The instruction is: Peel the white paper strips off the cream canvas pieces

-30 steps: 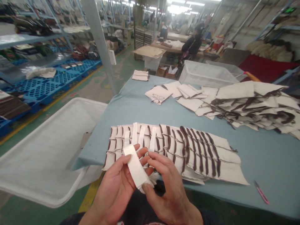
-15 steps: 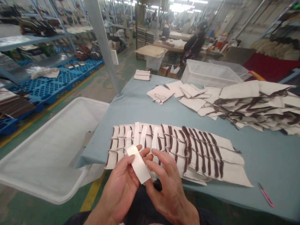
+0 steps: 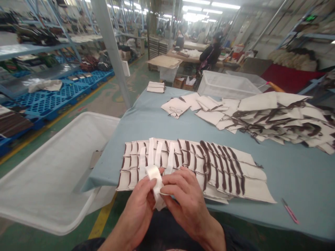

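Observation:
A short white strip [image 3: 155, 175], glossy like ribbon or label tape, is held between both hands at the table's near edge. My left hand [image 3: 140, 205] pinches it under the thumb, fingers curled behind. My right hand [image 3: 187, 198] grips its right side with thumb and fingertips. Just beyond lie overlapping rows of cream fabric pieces [image 3: 258, 177] with dark brown edging. Several more white strips [image 3: 151, 151] rest on the left part of these rows. The strip's lower end is partly hidden by the fingers.
On the blue-covered table [image 3: 146, 122] lie eyeglasses [image 3: 175, 112] on cream pieces, a large heap of pieces [image 3: 282, 118], and a pink-handled pointed tool [image 3: 291, 212]. A big white bin [image 3: 65, 223] stands at the left. Behind are a translucent crate [image 3: 222, 83] and a seated person [image 3: 211, 54].
My right hand has closed in on the white strip and now grips it. The strip has turned more upright and bends between the hands. The whole view has shifted slightly.

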Motion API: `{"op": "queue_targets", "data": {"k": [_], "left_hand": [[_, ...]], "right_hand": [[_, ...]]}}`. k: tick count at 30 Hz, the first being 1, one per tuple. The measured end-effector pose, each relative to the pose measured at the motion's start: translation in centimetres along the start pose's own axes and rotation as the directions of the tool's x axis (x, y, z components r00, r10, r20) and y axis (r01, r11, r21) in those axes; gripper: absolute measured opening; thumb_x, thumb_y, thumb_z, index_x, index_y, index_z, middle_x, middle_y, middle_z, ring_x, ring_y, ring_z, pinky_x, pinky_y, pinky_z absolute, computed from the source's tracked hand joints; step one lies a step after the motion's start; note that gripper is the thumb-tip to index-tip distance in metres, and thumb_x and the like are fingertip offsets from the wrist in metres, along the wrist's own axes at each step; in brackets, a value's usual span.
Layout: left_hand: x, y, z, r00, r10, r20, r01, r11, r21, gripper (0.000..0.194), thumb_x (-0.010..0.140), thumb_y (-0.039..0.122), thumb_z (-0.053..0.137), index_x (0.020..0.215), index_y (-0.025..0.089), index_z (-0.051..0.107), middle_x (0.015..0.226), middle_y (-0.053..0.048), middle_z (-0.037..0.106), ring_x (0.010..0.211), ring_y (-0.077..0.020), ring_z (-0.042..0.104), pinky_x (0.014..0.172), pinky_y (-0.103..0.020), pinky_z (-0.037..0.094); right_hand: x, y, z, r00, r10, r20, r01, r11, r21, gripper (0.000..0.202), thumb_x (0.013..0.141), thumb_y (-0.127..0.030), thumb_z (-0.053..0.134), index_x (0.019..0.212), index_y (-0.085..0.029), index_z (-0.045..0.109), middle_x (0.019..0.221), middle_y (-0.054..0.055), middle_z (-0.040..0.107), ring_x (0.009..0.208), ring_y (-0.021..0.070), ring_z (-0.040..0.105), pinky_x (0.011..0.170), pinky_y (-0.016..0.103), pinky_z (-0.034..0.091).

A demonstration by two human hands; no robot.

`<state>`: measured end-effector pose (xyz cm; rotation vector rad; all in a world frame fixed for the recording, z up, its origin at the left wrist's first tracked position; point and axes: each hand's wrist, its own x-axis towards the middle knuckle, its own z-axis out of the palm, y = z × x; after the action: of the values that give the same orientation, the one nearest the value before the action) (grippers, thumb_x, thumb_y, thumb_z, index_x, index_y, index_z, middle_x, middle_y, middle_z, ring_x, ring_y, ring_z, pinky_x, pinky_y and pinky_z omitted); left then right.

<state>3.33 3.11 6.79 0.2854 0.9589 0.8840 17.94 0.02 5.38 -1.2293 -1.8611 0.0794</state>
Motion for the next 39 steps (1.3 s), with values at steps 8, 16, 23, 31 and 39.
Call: {"op": "queue_targets", "data": {"k": [8,16,23,31,39], "left_hand": [[-0.6,0.0,-1.7,0.969,-0.099,0.224,0.077,0.991,0.106,0.039,0.092,0.048,0.081,0.112,0.015,0.081,0.116,-0.013,0.082,0.12,-0.0329,0.07,0.102,-0.04,0.055],[0.4,0.1,-3.4,0.922,-0.225,0.316,0.186,0.971,0.15,0.051,0.078,0.024,0.083,0.128,0.017,0.075,0.111,-0.012,0.081,0.097,-0.0281,0.074,0.082,-0.033,0.057],[1.0,-0.3,-3.2,0.945,-0.202,0.256,0.138,0.959,0.247,0.062,0.076,0.011,0.072,0.138,0.018,0.07,0.122,-0.011,0.078,0.107,-0.0275,0.071,0.089,-0.033,0.054],[0.5,-1.7,-3.3,0.949,-0.15,0.276,-0.038,0.817,0.576,0.033,0.093,0.021,0.062,0.122,0.02,0.078,0.104,-0.009,0.083,0.09,-0.024,0.073,0.082,-0.032,0.051],[-0.1,-1.9,-3.9,0.827,-0.281,0.487,0.02,0.88,0.475,0.058,0.078,0.034,0.084,0.135,0.029,0.074,0.123,-0.009,0.077,0.103,-0.0307,0.069,0.093,-0.041,0.051]], "right_hand": [[0.7,0.2,-0.7,0.991,0.109,0.074,-0.117,0.986,0.119,0.022,0.101,-0.012,0.063,0.081,-0.021,0.061,0.073,-0.001,0.064,0.071,0.0174,0.056,0.072,0.033,0.044],[0.0,0.3,-0.3,0.985,0.103,0.136,-0.119,0.986,0.115,0.019,0.098,-0.011,0.064,0.083,-0.022,0.061,0.074,-0.001,0.064,0.075,0.0191,0.059,0.077,0.035,0.046],[-0.3,0.5,-0.4,0.971,0.184,0.15,-0.206,0.967,0.147,0.022,0.096,-0.009,0.06,0.079,-0.023,0.059,0.075,0.0,0.066,0.078,0.02,0.062,0.078,0.035,0.048],[1.8,2.9,-3.6,0.861,0.508,0.011,-0.506,0.854,0.121,0.016,0.098,-0.026,0.058,0.084,-0.022,0.063,0.069,-0.001,0.066,0.058,0.0152,0.061,0.056,0.026,0.048],[5.1,4.5,-6.2,0.908,0.418,-0.025,-0.418,0.908,0.011,0.017,0.097,-0.026,0.06,0.082,-0.021,0.064,0.069,-0.001,0.068,0.062,0.0151,0.063,0.062,0.025,0.052]]}}
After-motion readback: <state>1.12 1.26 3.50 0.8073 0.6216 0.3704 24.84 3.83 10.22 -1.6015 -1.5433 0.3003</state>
